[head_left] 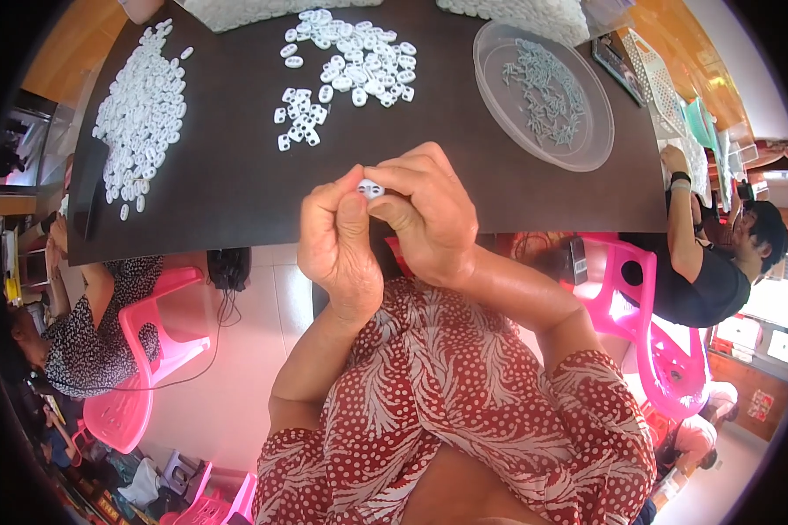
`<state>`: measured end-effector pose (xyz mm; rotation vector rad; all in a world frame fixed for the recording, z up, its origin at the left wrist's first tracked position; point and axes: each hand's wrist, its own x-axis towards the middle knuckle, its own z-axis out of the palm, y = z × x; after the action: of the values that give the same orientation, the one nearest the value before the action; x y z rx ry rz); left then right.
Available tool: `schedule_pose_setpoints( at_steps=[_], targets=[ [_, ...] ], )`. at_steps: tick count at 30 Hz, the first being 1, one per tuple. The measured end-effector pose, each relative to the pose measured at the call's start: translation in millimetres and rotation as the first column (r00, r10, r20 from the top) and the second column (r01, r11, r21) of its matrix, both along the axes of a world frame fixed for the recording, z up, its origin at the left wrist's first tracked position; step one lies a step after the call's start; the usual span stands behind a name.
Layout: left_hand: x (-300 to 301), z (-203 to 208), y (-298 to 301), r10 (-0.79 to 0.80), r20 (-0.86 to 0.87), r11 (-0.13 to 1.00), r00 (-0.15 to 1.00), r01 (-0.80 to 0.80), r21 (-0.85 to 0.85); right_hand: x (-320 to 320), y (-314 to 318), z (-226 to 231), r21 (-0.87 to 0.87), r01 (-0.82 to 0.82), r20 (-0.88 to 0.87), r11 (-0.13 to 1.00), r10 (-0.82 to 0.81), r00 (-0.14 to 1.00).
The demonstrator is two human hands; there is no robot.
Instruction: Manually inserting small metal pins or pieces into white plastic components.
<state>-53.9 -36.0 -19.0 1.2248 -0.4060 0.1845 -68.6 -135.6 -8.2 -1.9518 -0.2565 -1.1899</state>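
Just over the table's near edge, both hands meet at a small white oval plastic piece (pixel 370 189) with two dark holes. My left hand (pixel 337 245) pinches it from the left with thumb and forefinger. On the other side, my right hand (pixel 429 210) grips it between thumb and bent fingers. Part of the piece is hidden by fingertips. Beyond the hands lie a small cluster of squarish white pieces (pixel 302 118) and a bigger heap of white oval two-holed pieces (pixel 359 61). A long pile of similar white pieces (pixel 140 122) spreads along the left of the table.
A round clear plastic tray (pixel 486 92) with many small grey screws (pixel 552 96) stands at the right of the dark table (pixel 236 175). A phone-like dark device (pixel 618 70) lies beyond it. People sit left and right on pink chairs (pixel 622 280).
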Motion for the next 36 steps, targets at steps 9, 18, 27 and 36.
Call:
schedule_pose_setpoints(
  at_steps=[9,18,27,36],
  targets=[
    [37.8,-7.8,22.2,0.064,0.144,0.869,0.987,-0.126,0.479,28.1,-120.9,68.2,0.020,0.311,-0.147,0.950,-0.305,0.941],
    [85.9,-5.6,13.1,0.084,0.456,0.703,0.886,-0.377,0.603,122.5,-263.7,107.8,-0.546,0.568,-0.003,0.615,-0.680,0.733],
    [110.2,3.2,13.4,0.145,0.459,0.580,0.877,-0.451,0.678,107.7,-139.6,57.2,-0.635,0.154,0.026,0.757,-0.178,0.984],
    [95.8,1.6,16.5,0.146,0.446,0.634,0.883,-0.429,0.643,105.0,-61.7,-5.5,-0.618,-0.201,-0.265,0.760,0.039,0.964]
  ],
)
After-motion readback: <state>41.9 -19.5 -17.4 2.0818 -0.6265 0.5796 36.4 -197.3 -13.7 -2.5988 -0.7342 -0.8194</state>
